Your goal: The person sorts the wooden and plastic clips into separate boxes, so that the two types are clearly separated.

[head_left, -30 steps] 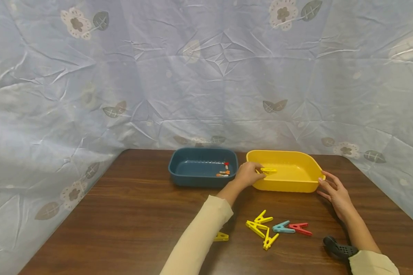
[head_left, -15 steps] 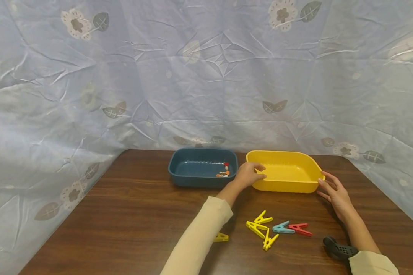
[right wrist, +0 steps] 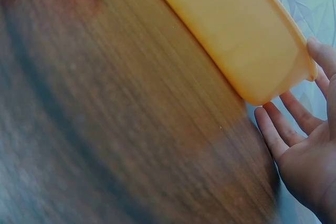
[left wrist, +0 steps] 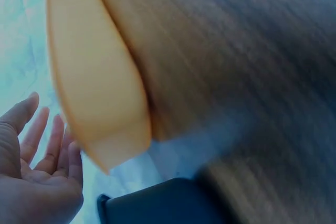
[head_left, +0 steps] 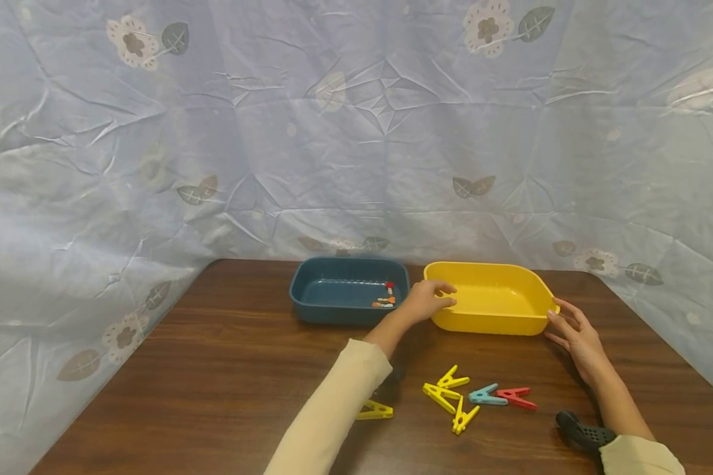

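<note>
My left hand (head_left: 426,301) hovers over the left end of a yellow plastic tub (head_left: 490,323), its fingers apart and holding nothing. In the left wrist view those fingers (left wrist: 52,153) are spread beside the tub's end. My right hand (head_left: 579,340) holds the tub's right end, thumb at the rim and fingers against the outer wall. On the table nearer me lie several yellow clothes pegs (head_left: 464,417), a light blue peg (head_left: 487,394) and a red peg (head_left: 517,397). Another yellow peg (head_left: 377,411) is partly covered by my left sleeve. The tub's near wall hides part of its floor.
A dark blue tub (head_left: 347,315) stands left of the yellow one, with small red, orange and white pieces (head_left: 386,302) in its right end. Beneath everything is a brown wooden table (head_left: 226,369). A patterned cloth (head_left: 356,165) hangs behind. A black device (head_left: 582,432) is at my right wrist.
A second ago my left hand held a yellow clothes peg above the yellow tub. It let go, and the peg is out of sight. The right hand has kept its place on the tub.
</note>
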